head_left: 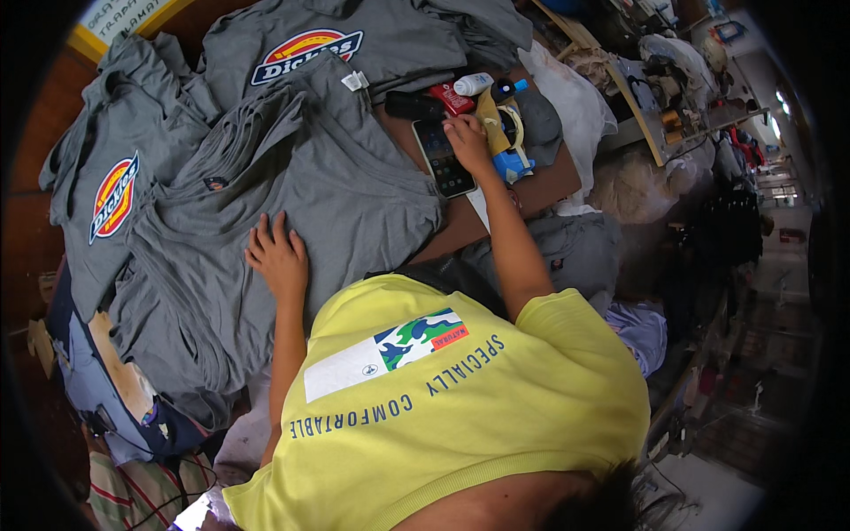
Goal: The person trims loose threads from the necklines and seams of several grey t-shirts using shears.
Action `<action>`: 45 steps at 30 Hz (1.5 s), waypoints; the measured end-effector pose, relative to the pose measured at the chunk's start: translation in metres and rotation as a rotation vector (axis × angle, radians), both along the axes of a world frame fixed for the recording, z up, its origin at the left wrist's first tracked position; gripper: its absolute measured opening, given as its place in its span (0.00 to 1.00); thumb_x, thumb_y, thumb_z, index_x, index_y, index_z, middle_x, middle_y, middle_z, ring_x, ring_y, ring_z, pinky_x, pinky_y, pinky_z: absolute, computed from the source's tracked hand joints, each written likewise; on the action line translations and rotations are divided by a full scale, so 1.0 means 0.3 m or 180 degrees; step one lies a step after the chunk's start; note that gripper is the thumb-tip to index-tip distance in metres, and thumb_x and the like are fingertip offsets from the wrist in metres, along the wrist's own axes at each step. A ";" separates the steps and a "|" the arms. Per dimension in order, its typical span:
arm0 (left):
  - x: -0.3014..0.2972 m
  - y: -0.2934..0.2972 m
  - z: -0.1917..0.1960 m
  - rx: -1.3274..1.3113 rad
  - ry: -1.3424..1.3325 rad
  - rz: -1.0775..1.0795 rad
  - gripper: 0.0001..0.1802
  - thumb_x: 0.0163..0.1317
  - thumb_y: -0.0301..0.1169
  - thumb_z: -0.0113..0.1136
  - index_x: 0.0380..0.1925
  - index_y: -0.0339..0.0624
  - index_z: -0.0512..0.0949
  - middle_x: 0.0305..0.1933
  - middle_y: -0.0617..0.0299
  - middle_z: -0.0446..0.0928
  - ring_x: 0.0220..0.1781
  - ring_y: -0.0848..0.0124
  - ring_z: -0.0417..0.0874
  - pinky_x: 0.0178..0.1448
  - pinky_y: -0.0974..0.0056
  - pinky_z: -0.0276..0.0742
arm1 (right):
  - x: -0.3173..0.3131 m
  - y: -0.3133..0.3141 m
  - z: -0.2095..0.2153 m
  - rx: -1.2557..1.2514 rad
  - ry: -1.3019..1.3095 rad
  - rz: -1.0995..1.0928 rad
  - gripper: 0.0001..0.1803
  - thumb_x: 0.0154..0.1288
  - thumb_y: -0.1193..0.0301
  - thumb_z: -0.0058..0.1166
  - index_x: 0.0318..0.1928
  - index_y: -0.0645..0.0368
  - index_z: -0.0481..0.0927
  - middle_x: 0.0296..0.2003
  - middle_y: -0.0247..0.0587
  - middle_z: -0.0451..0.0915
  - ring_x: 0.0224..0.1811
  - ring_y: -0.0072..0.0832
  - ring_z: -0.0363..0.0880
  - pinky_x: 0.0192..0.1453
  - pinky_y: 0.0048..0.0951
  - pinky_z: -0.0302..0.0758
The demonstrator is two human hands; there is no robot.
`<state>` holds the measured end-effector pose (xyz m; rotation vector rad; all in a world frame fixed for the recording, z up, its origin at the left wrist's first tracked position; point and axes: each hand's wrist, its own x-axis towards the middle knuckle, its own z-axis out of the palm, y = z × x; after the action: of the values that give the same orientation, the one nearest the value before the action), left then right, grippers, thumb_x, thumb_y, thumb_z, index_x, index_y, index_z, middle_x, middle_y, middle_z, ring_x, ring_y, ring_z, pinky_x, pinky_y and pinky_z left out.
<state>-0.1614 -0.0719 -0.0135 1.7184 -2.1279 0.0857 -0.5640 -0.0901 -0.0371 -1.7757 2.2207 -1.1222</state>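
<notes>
My left hand [279, 257] lies flat, fingers spread, on a heap of grey T-shirts [354, 208]. It is open and grips nothing. My right hand [467, 140] is over a smartphone [445, 168] with a lit screen. Its fingertips touch the upper right part of the screen; the phone rests on a brown board [549, 188]. Right beside that hand are a roll of tape [511, 128] and a blue object [511, 165], partly hidden by the wrist. A red packet [452, 98], a white bottle [473, 84] and a black case [414, 105] lie just beyond the phone.
More grey T-shirts with a colourful printed emblem [115, 196] spread across the far and left side. White plastic sheeting [575, 111] hangs at the board's right edge. Dark grey cloth [575, 257] is bunched near my right elbow. Shelves with wrapped goods [673, 66] stand farther right.
</notes>
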 end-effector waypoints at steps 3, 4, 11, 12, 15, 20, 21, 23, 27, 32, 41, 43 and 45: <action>-0.004 -0.004 -0.001 0.0015 -0.0006 0.0006 0.21 0.60 0.38 0.48 0.55 0.54 0.69 0.64 0.57 0.63 0.66 0.53 0.60 0.65 0.41 0.50 | -0.015 0.010 -0.013 -0.0192 -0.0844 0.0130 0.12 0.61 0.61 0.53 0.38 0.55 0.80 0.50 0.48 0.69 0.53 0.46 0.67 0.56 0.41 0.64; -0.005 -0.003 -0.002 0.0020 -0.0015 0.0012 0.21 0.60 0.38 0.48 0.55 0.54 0.69 0.64 0.57 0.63 0.66 0.53 0.59 0.65 0.40 0.50 | -0.009 0.019 -0.015 -0.0227 -0.0569 0.0145 0.12 0.61 0.61 0.53 0.38 0.54 0.80 0.51 0.49 0.68 0.54 0.47 0.66 0.57 0.42 0.64; -0.003 0.000 0.004 0.0029 -0.0001 0.0037 0.21 0.61 0.38 0.48 0.56 0.54 0.69 0.64 0.57 0.63 0.66 0.53 0.59 0.65 0.40 0.50 | 0.071 0.027 0.038 -0.0258 0.0188 0.0483 0.11 0.60 0.58 0.54 0.40 0.46 0.81 0.59 0.49 0.62 0.61 0.51 0.60 0.62 0.46 0.59; -0.003 0.001 0.005 0.0022 0.0007 0.0035 0.21 0.61 0.38 0.48 0.55 0.54 0.70 0.64 0.57 0.63 0.66 0.53 0.59 0.65 0.40 0.50 | 0.074 0.026 0.038 -0.0214 0.0249 0.0475 0.12 0.60 0.57 0.54 0.41 0.46 0.81 0.60 0.49 0.62 0.61 0.51 0.60 0.62 0.47 0.59; -0.002 0.002 0.004 -0.0008 0.0021 0.0042 0.21 0.60 0.38 0.49 0.55 0.54 0.70 0.64 0.58 0.63 0.66 0.53 0.59 0.65 0.40 0.50 | 0.089 0.038 0.041 -0.0031 0.0299 0.0447 0.13 0.59 0.57 0.54 0.44 0.43 0.80 0.62 0.47 0.59 0.62 0.52 0.59 0.63 0.49 0.58; -0.002 0.004 0.000 0.0018 0.0027 0.0035 0.21 0.60 0.38 0.49 0.55 0.54 0.70 0.63 0.58 0.63 0.66 0.53 0.58 0.65 0.40 0.49 | 0.085 0.044 0.034 -0.0032 0.0497 0.0392 0.16 0.58 0.59 0.55 0.48 0.41 0.78 0.63 0.46 0.58 0.61 0.52 0.59 0.63 0.48 0.58; 0.001 0.003 -0.004 0.0033 0.0034 0.0045 0.21 0.60 0.37 0.49 0.55 0.53 0.70 0.64 0.57 0.62 0.66 0.53 0.58 0.65 0.40 0.49 | 0.085 0.046 0.034 0.0010 0.0516 0.0391 0.17 0.58 0.59 0.55 0.48 0.42 0.77 0.62 0.46 0.59 0.61 0.51 0.60 0.63 0.48 0.58; 0.000 -0.002 -0.002 0.0066 0.0049 0.0052 0.21 0.59 0.37 0.50 0.54 0.53 0.70 0.64 0.56 0.62 0.66 0.53 0.58 0.66 0.40 0.48 | 0.083 0.039 0.032 -0.0109 0.0337 0.0399 0.18 0.58 0.60 0.56 0.50 0.44 0.76 0.61 0.47 0.60 0.61 0.50 0.60 0.63 0.47 0.58; -0.021 -0.017 0.041 0.0064 0.0345 -0.0024 0.21 0.57 0.33 0.53 0.53 0.51 0.70 0.63 0.53 0.61 0.65 0.53 0.59 0.65 0.42 0.51 | 0.077 0.019 0.040 -0.0600 -0.0350 0.0454 0.21 0.57 0.64 0.57 0.52 0.49 0.74 0.59 0.49 0.61 0.61 0.49 0.61 0.62 0.43 0.60; -0.091 -0.131 0.176 -0.0094 0.1224 -0.0719 0.25 0.52 0.27 0.58 0.53 0.50 0.70 0.59 0.52 0.63 0.62 0.53 0.62 0.60 0.48 0.59 | 0.056 0.004 0.026 -0.0739 -0.0526 0.0305 0.18 0.57 0.68 0.56 0.50 0.52 0.75 0.55 0.49 0.64 0.59 0.47 0.63 0.62 0.41 0.61; -0.232 -0.342 0.233 -0.0583 0.0147 -0.0721 0.29 0.45 0.27 0.64 0.52 0.53 0.70 0.62 0.57 0.61 0.63 0.54 0.59 0.59 0.48 0.59 | 0.081 -0.051 0.069 -0.1008 -0.0486 0.0300 0.18 0.48 0.84 0.46 0.40 0.55 0.80 0.47 0.48 0.72 0.53 0.43 0.71 0.56 0.37 0.69; -0.231 -0.373 0.218 -0.0643 0.0006 -0.0686 0.23 0.45 0.30 0.64 0.45 0.53 0.73 0.60 0.60 0.63 0.62 0.55 0.61 0.58 0.47 0.57 | 0.065 -0.054 0.069 -0.0939 -0.0517 0.0341 0.17 0.48 0.83 0.46 0.39 0.56 0.80 0.43 0.46 0.74 0.52 0.42 0.72 0.54 0.37 0.69; -0.236 -0.384 0.210 -0.0895 0.0186 -0.0770 0.21 0.46 0.31 0.64 0.43 0.54 0.73 0.59 0.62 0.65 0.61 0.56 0.62 0.57 0.48 0.57 | 0.077 -0.041 0.091 -0.0813 -0.0492 0.0476 0.15 0.48 0.81 0.48 0.38 0.56 0.79 0.41 0.43 0.75 0.50 0.41 0.73 0.54 0.37 0.69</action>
<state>-0.2322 -0.1870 0.0496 1.2825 -2.1457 0.2498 -0.5408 -0.1023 -0.0099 -1.8366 1.8950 -1.5079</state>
